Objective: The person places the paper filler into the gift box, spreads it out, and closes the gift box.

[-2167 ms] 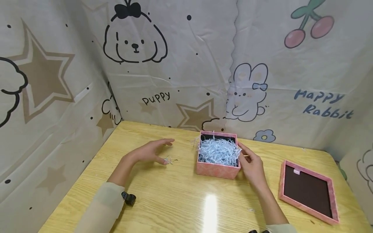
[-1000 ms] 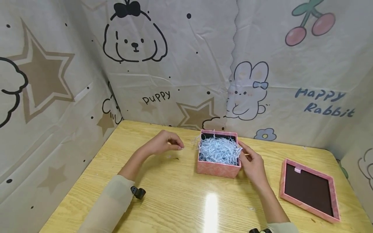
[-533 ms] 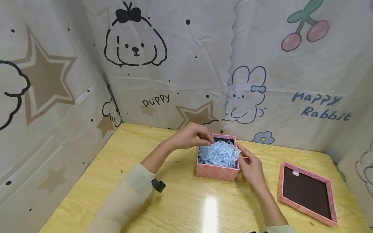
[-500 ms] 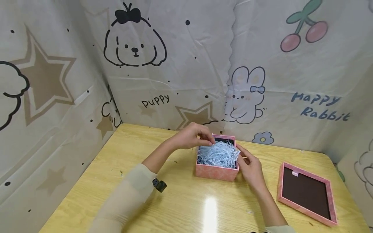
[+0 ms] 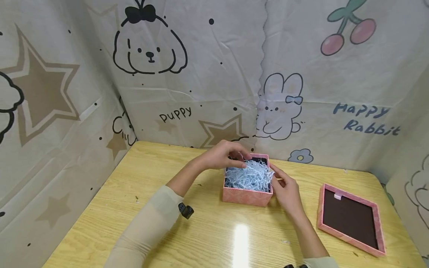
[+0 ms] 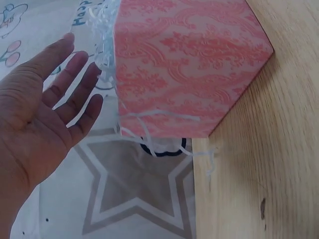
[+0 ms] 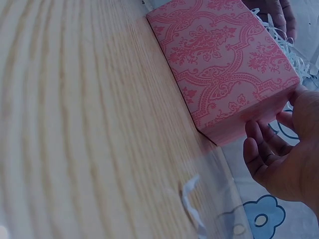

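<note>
the left hand [image 5: 224, 155] is loose above the shreds [image 5: 252, 178], the right hand [image 5: 287, 190] unclenched against the box [image 5: 246, 197]; a snag could drag some onto the table [image 5: 207, 238]

I see the box [image 5: 247, 197] on the table [image 5: 187, 223], shredded paper [image 5: 249, 178] in it. The left hand [image 5: 222, 154] is over its far-left part; the right hand [image 5: 287, 190] touches its right side. The lid [image 5: 349, 219] lies farther right, the backdrop [image 5: 201, 74] behind.
</note>
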{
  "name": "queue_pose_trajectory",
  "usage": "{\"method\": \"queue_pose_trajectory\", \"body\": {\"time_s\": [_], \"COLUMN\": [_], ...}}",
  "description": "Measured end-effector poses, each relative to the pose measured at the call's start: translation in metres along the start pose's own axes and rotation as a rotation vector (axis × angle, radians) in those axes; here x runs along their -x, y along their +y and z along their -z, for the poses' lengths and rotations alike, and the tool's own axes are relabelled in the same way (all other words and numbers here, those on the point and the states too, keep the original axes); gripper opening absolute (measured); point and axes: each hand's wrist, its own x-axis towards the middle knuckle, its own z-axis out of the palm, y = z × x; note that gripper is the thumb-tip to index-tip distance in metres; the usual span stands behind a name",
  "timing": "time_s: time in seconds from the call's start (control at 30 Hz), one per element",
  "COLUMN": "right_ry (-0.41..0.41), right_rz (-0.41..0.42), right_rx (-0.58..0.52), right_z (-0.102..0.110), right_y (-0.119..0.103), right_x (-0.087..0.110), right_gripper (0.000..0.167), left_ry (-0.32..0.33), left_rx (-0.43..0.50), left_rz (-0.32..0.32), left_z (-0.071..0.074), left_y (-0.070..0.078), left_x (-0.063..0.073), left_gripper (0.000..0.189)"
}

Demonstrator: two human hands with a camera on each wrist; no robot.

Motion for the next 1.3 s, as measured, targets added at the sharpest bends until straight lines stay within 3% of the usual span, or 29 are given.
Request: {"method": "queue_pose_trajectory", "body": {"time_s": [0.2, 0.43, 0.67, 0.87, 1.17, 1.3], "right_ry": [0.0, 0.008, 0.003, 0.004, -0.002, -0.002], "right_rz": [-0.009, -0.007, -0.019, -0.025, -0.021, -0.021], "right_rx": [0.003, 0.017, 0.007, 0.002, -0.001, -0.005], "right_z": [-0.001, 0.0, 0.0, 0.0, -0.001, -0.001], "right_y": [-0.001, 0.0, 0.001, 0.002, 0.001, 0.0], "right_x": [0.001, -0.001, 0.002, 0.004, 0.002, 0.001], "right_gripper": [0.043, 0.043, 0.043, 0.043, 0.043, 0.043], "left_ry": [0.087, 0.193, 0.137, 0.124, 0.238, 0.288], "left_rx": [0.041, 0.188, 0.267, 0.277, 0.254, 0.306], "left_rz": [0.056, 0.176, 0.239, 0.257, 0.265, 0.254], "left_z": [0.006, 0.009, -0.004, -0.016, -0.023, -0.02], "left_y": [-0.018, -0.064, -0.092, -0.095, -0.087, -0.081], "left_x": [0.018, 0.045, 0.059, 0.058, 0.053, 0.051], "left_gripper": [0.029, 0.049, 0.064, 0.058, 0.019, 0.01]}}
